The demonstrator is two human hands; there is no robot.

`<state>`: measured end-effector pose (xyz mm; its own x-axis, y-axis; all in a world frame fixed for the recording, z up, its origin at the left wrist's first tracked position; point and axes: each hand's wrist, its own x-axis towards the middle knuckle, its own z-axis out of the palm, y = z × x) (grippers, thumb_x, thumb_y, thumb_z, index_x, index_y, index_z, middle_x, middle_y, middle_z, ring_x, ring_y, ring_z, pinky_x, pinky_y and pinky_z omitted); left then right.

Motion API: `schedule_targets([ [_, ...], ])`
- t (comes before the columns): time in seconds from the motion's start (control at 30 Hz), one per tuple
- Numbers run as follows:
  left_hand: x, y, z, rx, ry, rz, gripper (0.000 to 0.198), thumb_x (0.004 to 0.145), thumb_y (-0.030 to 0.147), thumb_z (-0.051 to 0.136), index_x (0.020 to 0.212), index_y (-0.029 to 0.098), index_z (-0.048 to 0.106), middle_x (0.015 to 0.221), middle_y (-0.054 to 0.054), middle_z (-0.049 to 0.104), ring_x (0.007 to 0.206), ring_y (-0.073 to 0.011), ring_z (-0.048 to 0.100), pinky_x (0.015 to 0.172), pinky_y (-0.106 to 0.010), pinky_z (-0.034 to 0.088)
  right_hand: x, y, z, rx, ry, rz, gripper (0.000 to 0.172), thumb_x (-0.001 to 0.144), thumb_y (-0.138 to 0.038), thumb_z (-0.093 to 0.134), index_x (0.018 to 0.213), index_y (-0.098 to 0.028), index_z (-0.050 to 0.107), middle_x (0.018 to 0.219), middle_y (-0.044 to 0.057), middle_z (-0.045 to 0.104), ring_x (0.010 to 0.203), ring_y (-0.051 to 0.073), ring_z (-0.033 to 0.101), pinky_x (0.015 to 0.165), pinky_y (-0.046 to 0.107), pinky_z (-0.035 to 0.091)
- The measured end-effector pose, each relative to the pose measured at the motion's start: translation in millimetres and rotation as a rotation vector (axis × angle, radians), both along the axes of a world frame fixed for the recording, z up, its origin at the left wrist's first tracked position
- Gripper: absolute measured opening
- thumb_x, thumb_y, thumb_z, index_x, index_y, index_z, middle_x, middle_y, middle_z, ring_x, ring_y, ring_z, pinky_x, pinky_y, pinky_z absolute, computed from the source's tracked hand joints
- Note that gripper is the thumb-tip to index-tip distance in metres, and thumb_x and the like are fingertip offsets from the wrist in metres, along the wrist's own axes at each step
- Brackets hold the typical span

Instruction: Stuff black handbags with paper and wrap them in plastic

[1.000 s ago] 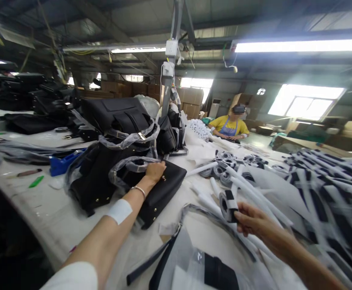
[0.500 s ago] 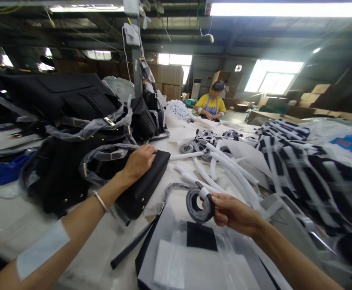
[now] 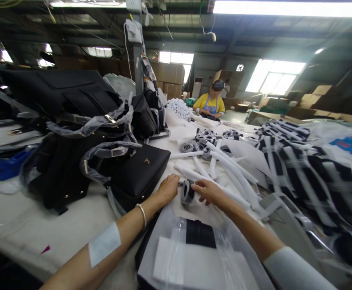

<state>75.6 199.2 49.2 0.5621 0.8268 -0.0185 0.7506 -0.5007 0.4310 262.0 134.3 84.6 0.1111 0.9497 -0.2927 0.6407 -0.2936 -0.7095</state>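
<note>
A coiled strap (image 3: 186,194) in clear wrap, grey and black, is between my two hands above the near part of the table. My left hand (image 3: 169,189) is closed at its left side, fingers pinched on a short dark end of it. At the coil's upper right edge, my right hand (image 3: 208,191) touches with a fingertip, its fingers loosely bent and apart. Left of my left hand lies a black handbag (image 3: 141,171) with a small gold emblem. Below my hands, a bag in clear plastic (image 3: 200,257) shows a black patch and white sheet.
More black bags (image 3: 73,96) with wrapped handles are piled at left. White foam tubes (image 3: 230,169) and coiled straps (image 3: 206,151) lie ahead. Wrapped black-and-white pieces (image 3: 309,173) cover the right side. A person in yellow (image 3: 210,104) works across the table.
My left hand has left the black handbag's top and moved right to the coiled strap. My right hand has shifted slightly up and left, and its grip has loosened; the coil has turned.
</note>
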Motion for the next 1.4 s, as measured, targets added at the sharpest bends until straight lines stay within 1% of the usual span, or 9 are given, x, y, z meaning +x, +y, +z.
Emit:
schedule_targets([
  [0.17, -7.4, 9.9, -8.2, 0.029, 0.036, 0.026, 0.029, 0.095, 0.036, 0.060, 0.116, 0.015, 0.061, 0.119, -0.009, 0.063, 0.111, -0.0235, 0.060, 0.098, -0.048, 0.049, 9.1, 6.5, 11.3, 0.136, -0.202, 0.034, 0.026, 0.086, -0.031, 0.056, 0.104, -0.020, 0.072, 0.103, 0.008, 0.073, 0.099, 0.025, 0.065, 0.082, 0.031, 0.048],
  [0.3, -10.8, 0.5, -5.8, 0.017, 0.047, 0.003, 0.019, 0.096, 0.027, 0.057, 0.108, 0.015, 0.064, 0.111, -0.007, 0.066, 0.107, -0.0219, 0.062, 0.097, -0.045, 0.048, 15.1, 2.7, 7.4, 0.130, -0.249, 0.125, 0.028, 0.086, -0.041, 0.060, 0.094, -0.019, 0.074, 0.086, 0.006, 0.074, 0.082, 0.023, 0.067, 0.073, 0.031, 0.047],
  [0.47, -23.6, -18.6, 0.1, -0.018, 0.059, -0.024, 0.025, 0.080, 0.007, 0.050, 0.093, 0.019, 0.069, 0.098, -0.008, 0.070, 0.099, -0.0229, 0.065, 0.089, -0.033, 0.048, 5.4, -19.2, -11.6, 0.162, -0.281, 0.295, 0.025, 0.076, -0.026, 0.069, 0.100, -0.022, 0.073, 0.095, 0.004, 0.075, 0.085, 0.022, 0.067, 0.075, 0.029, 0.047],
  [0.73, -32.1, -31.2, -2.5, -0.057, -0.056, -0.096, 0.040, 0.077, 0.012, 0.051, 0.112, 0.022, 0.066, 0.112, -0.004, 0.069, 0.107, -0.0200, 0.062, 0.095, -0.026, 0.045, -20.8, -27.8, -14.9, 0.264, -0.584, 0.449, 0.020, 0.088, -0.025, 0.060, 0.104, -0.017, 0.069, 0.106, 0.011, 0.069, 0.098, 0.026, 0.065, 0.086, 0.033, 0.046],
  [0.97, -18.8, -33.4, 0.1, -0.066, -0.067, -0.043, 0.032, 0.094, 0.038, 0.044, 0.110, 0.023, 0.066, 0.111, -0.005, 0.070, 0.104, -0.0219, 0.064, 0.091, -0.029, 0.047, -16.0, 6.5, -22.7, 0.265, -0.593, 0.480, 0.052, 0.087, -0.018, 0.061, 0.138, -0.014, 0.051, 0.124, 0.015, 0.063, 0.112, 0.026, 0.060, 0.095, 0.033, 0.044],
  [1.07, -9.7, -39.7, 2.0, -0.037, -0.027, 0.012, 0.038, 0.085, 0.048, 0.057, 0.112, 0.022, 0.064, 0.111, -0.007, 0.069, 0.106, -0.0257, 0.064, 0.089, -0.032, 0.048, -12.8, 15.6, -21.2, 0.240, -0.597, 0.526, 0.045, 0.084, -0.024, 0.067, 0.128, -0.018, 0.062, 0.114, 0.010, 0.067, 0.102, 0.024, 0.064, 0.088, 0.031, 0.046],
  [1.2, 2.5, -41.3, -0.2, 0.011, 0.027, 0.046, 0.027, 0.084, 0.036, 0.057, 0.106, 0.021, 0.062, 0.111, -0.009, 0.067, 0.107, -0.0269, 0.062, 0.088, -0.034, 0.047, -16.2, 17.0, -11.7, 0.231, -0.639, 0.548, 0.024, 0.082, -0.031, 0.070, 0.103, -0.019, 0.075, 0.107, 0.011, 0.069, 0.099, 0.025, 0.064, 0.084, 0.031, 0.045],
  [1.3, 4.2, -40.2, -1.8, 0.027, 0.062, 0.016, 0.022, 0.082, 0.027, 0.056, 0.103, 0.021, 0.061, 0.109, -0.008, 0.067, 0.106, -0.0255, 0.062, 0.087, -0.034, 0.047, -21.1, 7.9, -6.5, 0.265, -0.674, 0.537, 0.026, 0.078, -0.036, 0.073, 0.096, -0.017, 0.075, 0.114, 0.014, 0.067, 0.112, 0.032, 0.058, 0.092, 0.037, 0.041],
  [1.4, -1.2, -44.0, -1.9, 0.042, 0.085, -0.047, 0.023, 0.081, 0.023, 0.058, 0.104, 0.022, 0.062, 0.109, -0.006, 0.066, 0.107, -0.0241, 0.061, 0.090, -0.033, 0.046, -23.3, -6.4, -8.3, 0.254, -0.662, 0.507, 0.028, 0.081, -0.041, 0.070, 0.095, -0.017, 0.074, 0.099, 0.012, 0.072, 0.098, 0.028, 0.064, 0.082, 0.035, 0.044],
])
